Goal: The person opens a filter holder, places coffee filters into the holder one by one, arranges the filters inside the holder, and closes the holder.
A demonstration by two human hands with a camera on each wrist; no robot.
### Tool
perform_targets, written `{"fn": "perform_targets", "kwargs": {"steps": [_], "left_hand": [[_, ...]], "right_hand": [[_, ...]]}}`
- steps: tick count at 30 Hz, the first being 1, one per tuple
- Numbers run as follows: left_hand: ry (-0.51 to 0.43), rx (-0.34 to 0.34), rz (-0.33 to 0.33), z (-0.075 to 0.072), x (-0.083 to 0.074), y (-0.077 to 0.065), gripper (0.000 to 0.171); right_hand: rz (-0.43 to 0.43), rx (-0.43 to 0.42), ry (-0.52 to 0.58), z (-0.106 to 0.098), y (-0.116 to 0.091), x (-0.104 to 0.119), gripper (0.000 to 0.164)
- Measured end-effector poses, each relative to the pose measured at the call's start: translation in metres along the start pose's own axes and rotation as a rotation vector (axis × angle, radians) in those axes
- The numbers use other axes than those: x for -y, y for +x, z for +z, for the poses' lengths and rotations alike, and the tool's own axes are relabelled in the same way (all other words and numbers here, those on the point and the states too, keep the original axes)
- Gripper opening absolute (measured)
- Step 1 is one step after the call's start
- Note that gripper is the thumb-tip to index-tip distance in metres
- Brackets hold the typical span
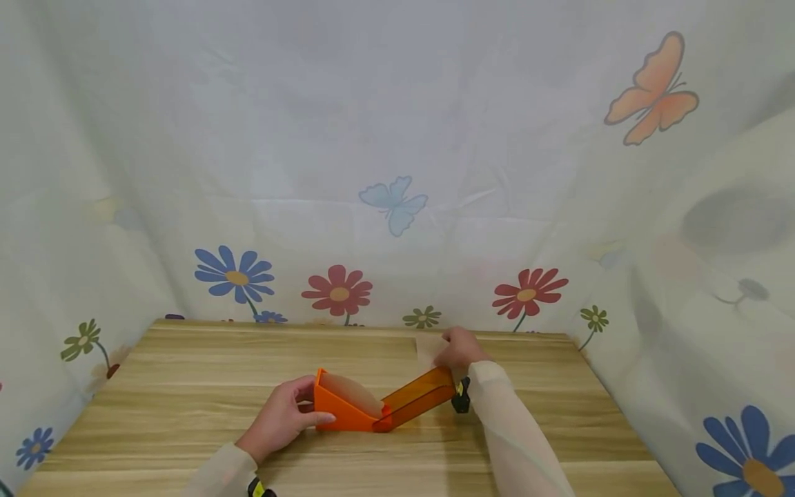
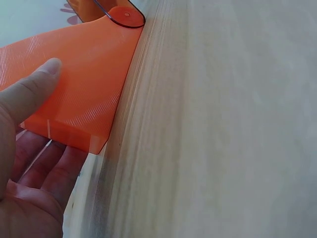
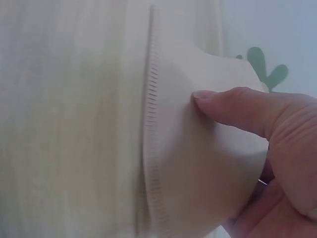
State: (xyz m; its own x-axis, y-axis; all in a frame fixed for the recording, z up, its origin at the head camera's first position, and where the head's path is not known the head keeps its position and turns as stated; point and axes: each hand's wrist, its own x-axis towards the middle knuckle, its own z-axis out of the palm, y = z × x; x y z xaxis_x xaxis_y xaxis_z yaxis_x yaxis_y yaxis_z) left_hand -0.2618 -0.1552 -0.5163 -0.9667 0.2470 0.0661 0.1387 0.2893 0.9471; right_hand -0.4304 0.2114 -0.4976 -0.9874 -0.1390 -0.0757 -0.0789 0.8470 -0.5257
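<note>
An orange coffee filter holder point(image 1: 340, 415) stands on the table with its see-through amber lid point(image 1: 421, 397) swung wide to the right. Pale filter papers point(image 1: 351, 392) show inside it. My left hand point(image 1: 282, 416) grips the holder's left end; in the left wrist view its thumb point(image 2: 37, 89) lies on the side wall, the other fingers reaching behind the end. Beyond the lid, my right hand point(image 1: 462, 348) pinches a beige paper coffee filter point(image 3: 183, 144) between thumb and fingers. That filter's crimped seam runs close along the tabletop in the right wrist view.
The wood-grain table point(image 1: 205, 386) ends at a back edge just past the right hand. Behind it and along both sides hangs a pale curtain point(image 1: 310, 138) printed with flowers and butterflies. The opened lid sits close by the right wrist.
</note>
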Motion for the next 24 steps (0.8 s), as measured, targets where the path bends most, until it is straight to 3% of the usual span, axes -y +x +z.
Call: {"fn": "perform_targets", "kwargs": {"steps": [4,9,17,24], "left_hand": [[-0.005,0.003,0.005,0.001,0.002,0.001,0.055],[0.002,0.002,0.011,0.001,0.004,0.001,0.056],[0.010,-0.009,0.014,0.000,0.004,0.000,0.056],[0.031,-0.013,0.008,0.001,0.006,0.000,0.055]], "right_hand": [[-0.001,0.025,0.033,-0.010,0.000,0.000,0.020],[-0.012,0.060,0.089,-0.024,-0.004,0.001,0.011],[-0.037,0.116,0.202,-0.041,-0.015,0.003,0.017],[-0.166,0.161,0.328,-0.046,-0.024,0.005,0.030]]}}
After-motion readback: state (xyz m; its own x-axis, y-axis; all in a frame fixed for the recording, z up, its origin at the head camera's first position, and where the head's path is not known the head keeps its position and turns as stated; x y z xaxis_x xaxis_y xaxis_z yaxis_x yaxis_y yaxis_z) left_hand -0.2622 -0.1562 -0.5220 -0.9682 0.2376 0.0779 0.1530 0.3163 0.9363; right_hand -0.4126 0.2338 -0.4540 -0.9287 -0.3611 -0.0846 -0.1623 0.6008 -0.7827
